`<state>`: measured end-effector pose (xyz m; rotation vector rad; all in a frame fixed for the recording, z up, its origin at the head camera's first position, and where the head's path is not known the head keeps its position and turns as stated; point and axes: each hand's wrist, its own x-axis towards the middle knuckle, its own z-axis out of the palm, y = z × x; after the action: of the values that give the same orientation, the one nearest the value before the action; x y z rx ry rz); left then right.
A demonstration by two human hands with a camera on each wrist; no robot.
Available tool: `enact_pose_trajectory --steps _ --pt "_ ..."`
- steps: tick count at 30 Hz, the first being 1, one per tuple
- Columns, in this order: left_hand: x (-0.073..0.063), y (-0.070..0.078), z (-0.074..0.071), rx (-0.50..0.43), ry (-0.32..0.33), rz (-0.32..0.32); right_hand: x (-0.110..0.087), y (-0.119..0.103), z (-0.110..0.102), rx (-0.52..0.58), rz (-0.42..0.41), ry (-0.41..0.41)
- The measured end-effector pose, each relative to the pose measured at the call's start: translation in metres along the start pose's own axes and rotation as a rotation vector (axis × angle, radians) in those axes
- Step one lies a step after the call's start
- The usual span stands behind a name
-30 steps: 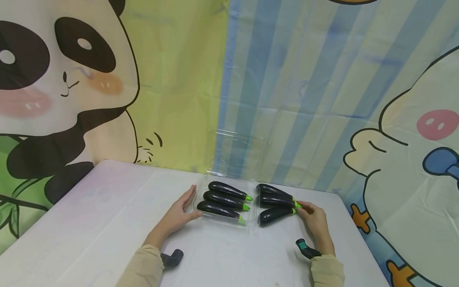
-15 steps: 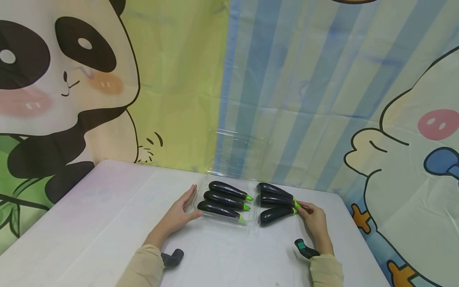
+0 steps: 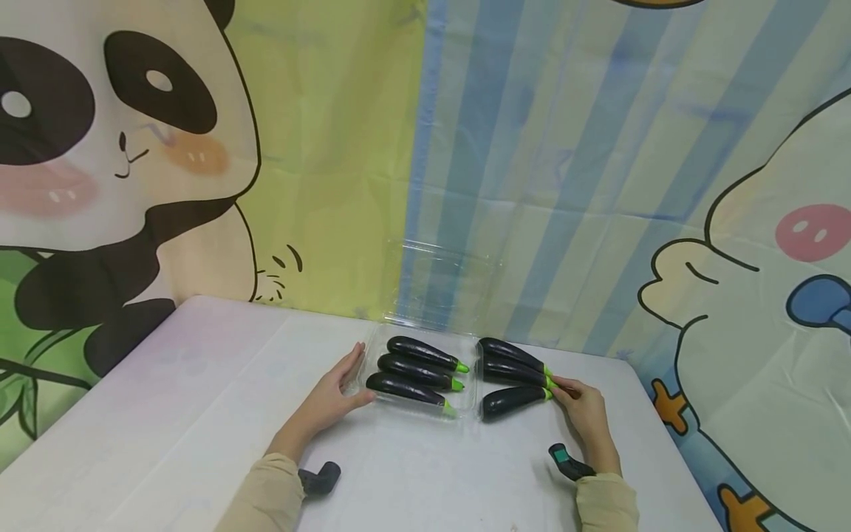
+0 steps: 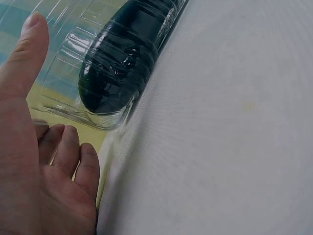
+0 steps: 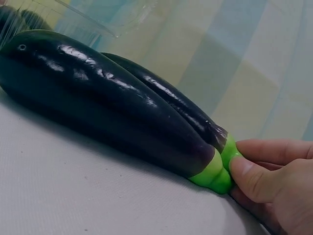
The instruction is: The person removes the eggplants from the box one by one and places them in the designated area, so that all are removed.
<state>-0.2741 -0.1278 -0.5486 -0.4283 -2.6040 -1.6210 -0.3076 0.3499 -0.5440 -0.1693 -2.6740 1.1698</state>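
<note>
A clear plastic clamshell box (image 3: 465, 423) stands on the table with its lid raised behind it. Inside lie three dark purple eggplants (image 3: 408, 371) with green stems. My left hand (image 3: 329, 395) rests against the box's left end, thumb and fingers spread apart around the corner; the left wrist view shows one eggplant (image 4: 124, 58) through the plastic. To the right of the box lie three more eggplants, side by side. My right hand (image 3: 585, 410) pinches the green stem end of the middle eggplant (image 3: 512, 371); the front eggplant (image 5: 112, 112) lies right beside the fingertips.
The white table (image 3: 425, 473) extends in front of the box and off to the left. A printed cloth backdrop (image 3: 532, 185) hangs directly behind the table. The raised clear lid (image 3: 442, 284) stands close to that cloth.
The front loose eggplant has shifted slightly nearer, and the middle one's stem has moved slightly with my right fingers. My left hand and the box have stayed in place.
</note>
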Motion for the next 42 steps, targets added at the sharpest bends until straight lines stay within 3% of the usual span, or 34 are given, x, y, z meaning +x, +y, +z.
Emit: enact_pose_trajectory --steps 11,42 --pt "-0.0004 0.0005 -0.0005 -0.002 -0.002 -0.001 -0.0012 0.0023 -0.0054 -0.022 -0.019 -0.039" --pt "-0.0006 0.0018 -0.0010 -0.006 -0.004 -0.011 0.0000 0.0041 0.0024 -0.082 -0.027 0.024"
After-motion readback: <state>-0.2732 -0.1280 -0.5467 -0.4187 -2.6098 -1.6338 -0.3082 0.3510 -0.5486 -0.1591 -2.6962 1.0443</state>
